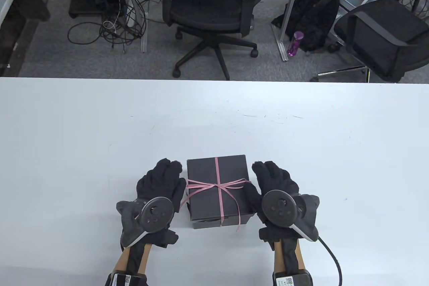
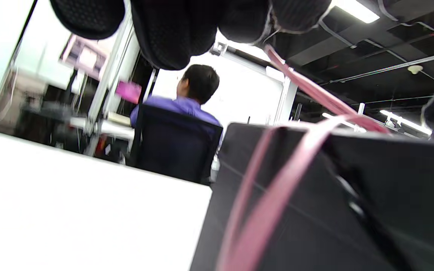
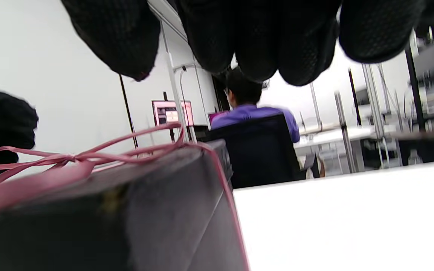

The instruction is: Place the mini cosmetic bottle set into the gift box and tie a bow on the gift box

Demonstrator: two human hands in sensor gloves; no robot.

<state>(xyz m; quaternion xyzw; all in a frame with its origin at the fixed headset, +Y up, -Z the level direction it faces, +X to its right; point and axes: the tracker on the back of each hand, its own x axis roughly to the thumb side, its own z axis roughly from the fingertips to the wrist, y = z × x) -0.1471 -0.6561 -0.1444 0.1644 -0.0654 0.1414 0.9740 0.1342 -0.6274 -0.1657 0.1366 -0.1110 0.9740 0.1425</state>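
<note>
**Ribboned gift box sat between two gloved hands, bow already tied**

Nearest the camera, the left hand [image 1: 161, 182] and the right hand [image 1: 276, 182] lay on the white bench [image 1: 67, 138], one on each side of the black gift box [image 1: 218, 178]. Both grips were loose and held nothing, the fingers stretched forward beside the box walls; whether they touched the card could not be told. The box stood closed near the front edge of the bench, bound crosswise by a thin pink ribbon [image 1: 218, 168] with a bow [image 1: 218, 185] at the centre of the lid and one tail [image 1: 238, 219] trailing over the near side. The bottle set was out of sight, presumably inside.

The box looked like stiff, light cardboard with a matte, fairly grippy skin; the ribbon was soft and slippery, and a tug on a tail would likely undo the knot. The safest hold seemed to be flat palms on the two opposite side walls, clear of the loops.

Beyond the bench stood a black office chair [image 1: 207, 7] and a backpack [image 1: 315, 14] on the floor.
</note>
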